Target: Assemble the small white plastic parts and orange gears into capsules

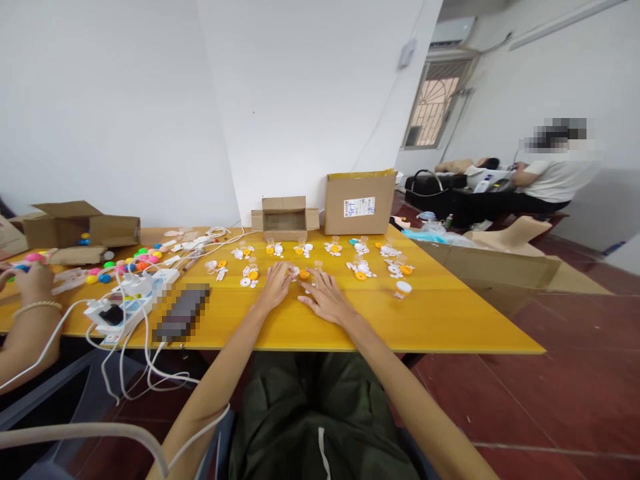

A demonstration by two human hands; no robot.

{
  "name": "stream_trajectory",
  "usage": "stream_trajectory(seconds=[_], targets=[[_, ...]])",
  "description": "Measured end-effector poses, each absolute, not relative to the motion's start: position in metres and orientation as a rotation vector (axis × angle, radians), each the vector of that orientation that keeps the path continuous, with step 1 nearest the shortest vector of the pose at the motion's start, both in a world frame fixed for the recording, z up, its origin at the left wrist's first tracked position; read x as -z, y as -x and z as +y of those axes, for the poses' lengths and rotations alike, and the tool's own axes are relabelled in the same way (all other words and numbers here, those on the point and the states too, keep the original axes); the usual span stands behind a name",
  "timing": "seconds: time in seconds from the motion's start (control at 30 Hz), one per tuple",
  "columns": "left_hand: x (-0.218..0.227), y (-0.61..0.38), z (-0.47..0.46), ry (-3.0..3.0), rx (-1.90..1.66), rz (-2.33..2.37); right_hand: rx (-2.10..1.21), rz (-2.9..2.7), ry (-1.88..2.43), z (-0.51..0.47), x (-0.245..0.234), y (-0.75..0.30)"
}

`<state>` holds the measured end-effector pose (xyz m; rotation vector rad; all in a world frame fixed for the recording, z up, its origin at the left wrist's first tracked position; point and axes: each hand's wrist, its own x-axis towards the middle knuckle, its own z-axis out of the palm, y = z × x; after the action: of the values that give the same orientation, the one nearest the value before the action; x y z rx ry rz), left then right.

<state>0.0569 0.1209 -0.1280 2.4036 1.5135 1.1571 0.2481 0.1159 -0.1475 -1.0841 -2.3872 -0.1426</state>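
Note:
Over the yellow table, my left hand (278, 283) has its fingers and thumb bent round a small white round part (295, 272). Just right of that part lies a small orange round piece (304, 274). My right hand (325, 295) is low over the table beside the orange piece, fingers spread and thumb apart, with nothing visibly gripped. Small piles of white plastic parts (277, 249), orange rings (253, 275) and clear cups (364, 240) are spread in rows beyond and beside both hands. A clear cup with a white lid (402, 289) stands to the right.
An open carton (285, 220) and a closed cardboard box (360, 203) stand at the back. Left lie a phone (183, 312), a power strip (135, 303) with trailing cables and coloured balls (105, 277). A co-worker's hand (35, 287) is at far left; another person (555, 173) sits right.

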Motion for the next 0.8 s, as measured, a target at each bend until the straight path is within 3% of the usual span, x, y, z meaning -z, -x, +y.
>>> stream_trajectory(seconds=[0.8], targets=[[0.126,-0.063,0.112,-2.48,-1.081,1.248,0.054,-2.071,1.109,0.131,0.153,-0.257]])
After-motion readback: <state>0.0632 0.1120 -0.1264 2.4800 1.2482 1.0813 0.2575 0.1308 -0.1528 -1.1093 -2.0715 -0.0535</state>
